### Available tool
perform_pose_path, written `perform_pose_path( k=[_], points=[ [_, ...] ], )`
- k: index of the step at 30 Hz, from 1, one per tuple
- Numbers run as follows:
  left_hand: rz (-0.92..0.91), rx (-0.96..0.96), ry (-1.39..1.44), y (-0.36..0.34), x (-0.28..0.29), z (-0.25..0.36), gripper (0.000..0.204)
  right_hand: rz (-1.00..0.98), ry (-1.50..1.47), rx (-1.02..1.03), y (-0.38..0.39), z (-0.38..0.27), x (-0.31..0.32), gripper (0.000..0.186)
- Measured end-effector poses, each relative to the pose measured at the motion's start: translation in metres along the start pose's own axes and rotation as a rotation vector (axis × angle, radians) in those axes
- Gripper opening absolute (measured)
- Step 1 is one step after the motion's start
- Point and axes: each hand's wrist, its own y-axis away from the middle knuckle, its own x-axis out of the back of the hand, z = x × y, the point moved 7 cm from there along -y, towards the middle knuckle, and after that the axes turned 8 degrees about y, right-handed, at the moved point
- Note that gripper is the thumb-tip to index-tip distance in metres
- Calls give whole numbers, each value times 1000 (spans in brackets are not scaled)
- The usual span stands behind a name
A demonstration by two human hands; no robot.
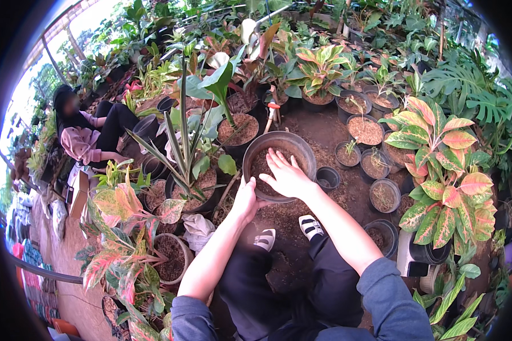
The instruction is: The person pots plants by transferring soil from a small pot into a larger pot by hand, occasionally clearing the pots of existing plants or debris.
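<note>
A wide dark plant pot [309, 152] with brown potting mix inside is held before me, tilted a little toward me. My left hand [247, 200] grips its near left rim, thumb on top and fingers underneath. Over the potting mix [260, 165] my right hand [288, 176] lies flat, palm down with fingers stretched out, and holds nothing. Just right of the pot stands a small black pot [327, 178]. Behind its far rim rises a trowel handle with an orange end [273, 106].
Several small pots with dry seedlings [364, 130] stand at right, beside a large pink-green leafy plant [449, 176]. A spiky plant [179, 142] and a crumpled pale cloth [198, 230] are at left. Another person [88, 133] sits at far left. My sandals [310, 226] rest on the soil.
</note>
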Motion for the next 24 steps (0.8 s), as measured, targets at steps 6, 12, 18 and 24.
perform_pose_path(
  k=[6, 12, 18, 24],
  points=[
    [17, -8, -5, 1, 3, 0, 38, 67, 39, 111, -2, -19, 3, 64],
    [17, -55, -18, 2, 6, 6, 40, 30, 36, 9, -2, -4, -1, 70],
    [15, -49, -18, 4, 9, 7, 40, 27, 21, -39, 0, 7, -1, 72],
    [5, -45, -15, -4, 15, 1, 41, 367, -204, 34, 2, 18, 27, 48]
  ],
)
